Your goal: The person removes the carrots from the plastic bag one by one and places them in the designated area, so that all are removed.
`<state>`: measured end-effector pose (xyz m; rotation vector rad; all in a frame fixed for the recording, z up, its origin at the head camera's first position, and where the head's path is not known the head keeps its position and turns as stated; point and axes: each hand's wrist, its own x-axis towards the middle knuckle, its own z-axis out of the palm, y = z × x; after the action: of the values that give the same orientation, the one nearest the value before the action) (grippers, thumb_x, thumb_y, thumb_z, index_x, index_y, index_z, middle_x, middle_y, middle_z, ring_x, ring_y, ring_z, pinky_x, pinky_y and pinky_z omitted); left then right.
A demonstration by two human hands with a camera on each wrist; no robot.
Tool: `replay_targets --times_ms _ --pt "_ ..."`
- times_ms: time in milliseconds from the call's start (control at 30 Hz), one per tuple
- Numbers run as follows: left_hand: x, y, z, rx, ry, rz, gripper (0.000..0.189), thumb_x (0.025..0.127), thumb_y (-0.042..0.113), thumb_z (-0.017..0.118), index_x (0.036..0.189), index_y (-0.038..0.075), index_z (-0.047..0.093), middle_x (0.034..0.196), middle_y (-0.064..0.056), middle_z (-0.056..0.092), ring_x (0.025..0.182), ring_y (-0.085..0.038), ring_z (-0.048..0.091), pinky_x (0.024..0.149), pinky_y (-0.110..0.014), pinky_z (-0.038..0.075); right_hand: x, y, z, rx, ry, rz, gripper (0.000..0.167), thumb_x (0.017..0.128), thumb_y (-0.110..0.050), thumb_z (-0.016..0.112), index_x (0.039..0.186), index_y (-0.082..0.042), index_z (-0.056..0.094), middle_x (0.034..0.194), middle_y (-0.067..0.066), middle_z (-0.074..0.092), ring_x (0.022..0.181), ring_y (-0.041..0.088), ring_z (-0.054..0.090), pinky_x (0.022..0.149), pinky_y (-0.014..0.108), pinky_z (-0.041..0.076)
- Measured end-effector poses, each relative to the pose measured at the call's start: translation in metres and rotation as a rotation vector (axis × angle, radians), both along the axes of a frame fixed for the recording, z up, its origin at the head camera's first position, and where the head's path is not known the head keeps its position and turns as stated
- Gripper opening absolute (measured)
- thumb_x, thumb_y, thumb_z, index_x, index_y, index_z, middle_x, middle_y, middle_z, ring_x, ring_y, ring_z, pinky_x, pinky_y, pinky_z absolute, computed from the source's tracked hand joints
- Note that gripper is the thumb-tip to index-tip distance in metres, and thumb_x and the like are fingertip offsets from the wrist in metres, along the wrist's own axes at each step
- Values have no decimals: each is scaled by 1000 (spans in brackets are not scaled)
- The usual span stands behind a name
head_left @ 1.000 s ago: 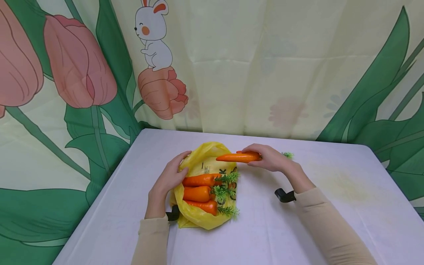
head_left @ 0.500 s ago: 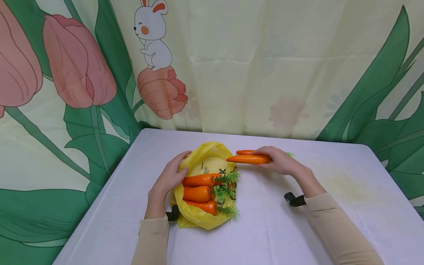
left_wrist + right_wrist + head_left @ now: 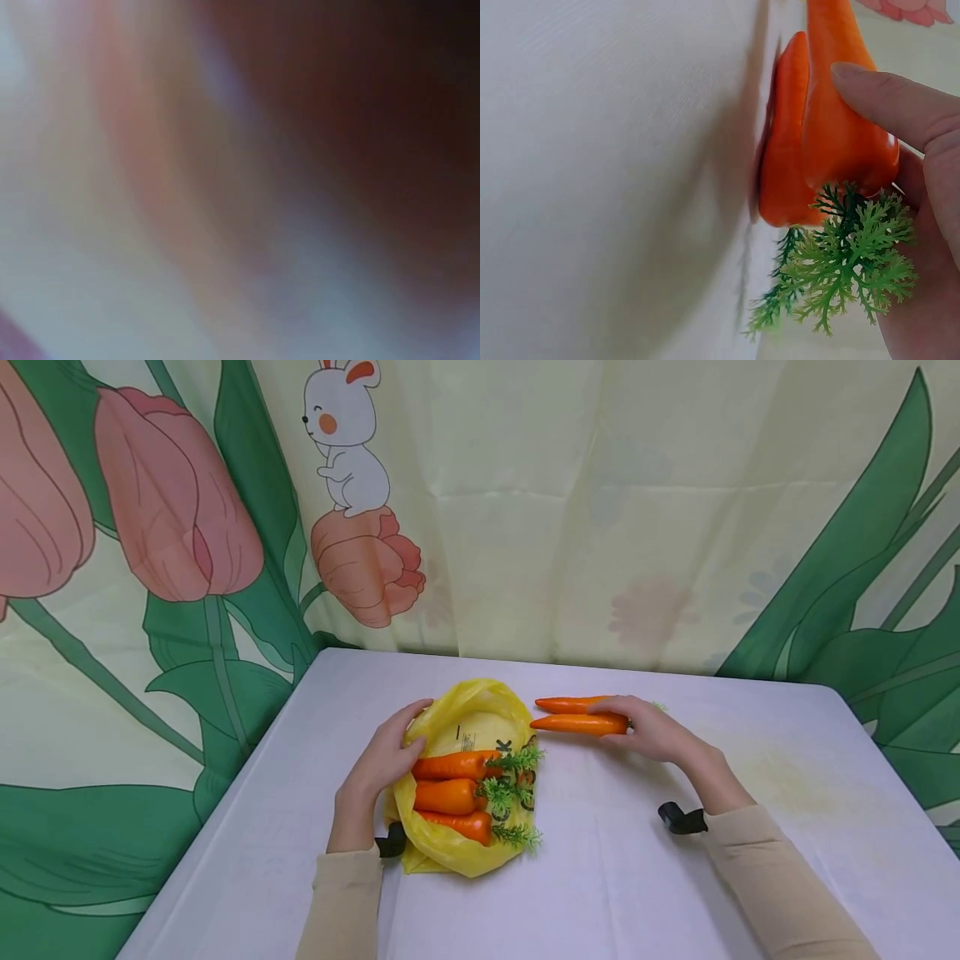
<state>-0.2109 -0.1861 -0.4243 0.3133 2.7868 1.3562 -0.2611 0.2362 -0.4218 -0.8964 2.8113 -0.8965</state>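
Note:
My left hand (image 3: 382, 756) grips the left rim of a yellow plastic bag (image 3: 472, 693), its thumb on the inner side. Inside the bag's mouth lie several orange carrots (image 3: 450, 767), their green leafy tops pointing right. To the right of the bag, my right hand (image 3: 648, 729) holds a glossy carrot (image 3: 577, 724) by its thick end, tip toward the bag. In the right wrist view the thumb (image 3: 885, 97) presses on this carrot (image 3: 844, 127). Beside it a second carrot (image 3: 784, 150) lies against the white cloth. The left wrist view is only a blur.
A white cloth covers the table (image 3: 600, 860). Behind it hangs a curtain (image 3: 525, 527) printed with tulips and a rabbit. Each wrist carries a small black camera, the right one (image 3: 681, 818) close over the table.
My right hand has moved right and slightly down with the carrot, away from over the bag to beside the other carrot. My left hand stays at the bag's rim.

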Motion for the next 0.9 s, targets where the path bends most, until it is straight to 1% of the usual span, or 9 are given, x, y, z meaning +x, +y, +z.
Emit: replay_targets --times_ms 133,233,333,467,600,900 --pt "-1 -1 1 -1 5 -5 57 98 10 54 153 17 42 153 -6 45 138 -30 41 114 -57 29 1 2 -2 6 -22 -10 40 89 -3 75 127 -11 68 132 10 62 111 32 56 95 52 45" --pt "0 -1 2 2 5 -8 57 98 10 54 153 17 42 153 -7 45 138 -31 41 114 -57 30 2 4 -4 9 -42 -16 40 89 -3 73 128 -14 69 140 9 58 114 31 56 94 51 46" --pt "-1 -1 1 4 1 -8 57 98 10 53 153 17 42 152 -7 45 138 -31 41 114 -57 30 4 7 -6 18 -38 -27 39 89 -5 75 127 -11 68 134 9 61 111 30 56 95 51 45" --pt "0 -1 0 6 -10 -6 57 98 12 53 153 17 42 152 -7 45 138 -31 41 114 -57 30 6 11 -9 27 -29 -31 39 87 -6 78 125 -7 68 122 10 65 108 31 55 97 53 44" --pt "0 -1 0 7 -5 -5 56 98 12 53 153 17 43 151 -7 46 136 -31 42 114 -57 30 8 12 -13 26 -43 -40 38 87 -5 77 124 -7 68 124 11 64 115 34 54 103 56 41" --pt "1 -1 1 -1 0 3 56 98 12 53 153 19 43 151 -7 46 137 -30 42 114 -56 31 10 14 -18 12 -58 -51 41 86 -6 79 126 -6 67 127 11 64 119 35 54 105 56 41"
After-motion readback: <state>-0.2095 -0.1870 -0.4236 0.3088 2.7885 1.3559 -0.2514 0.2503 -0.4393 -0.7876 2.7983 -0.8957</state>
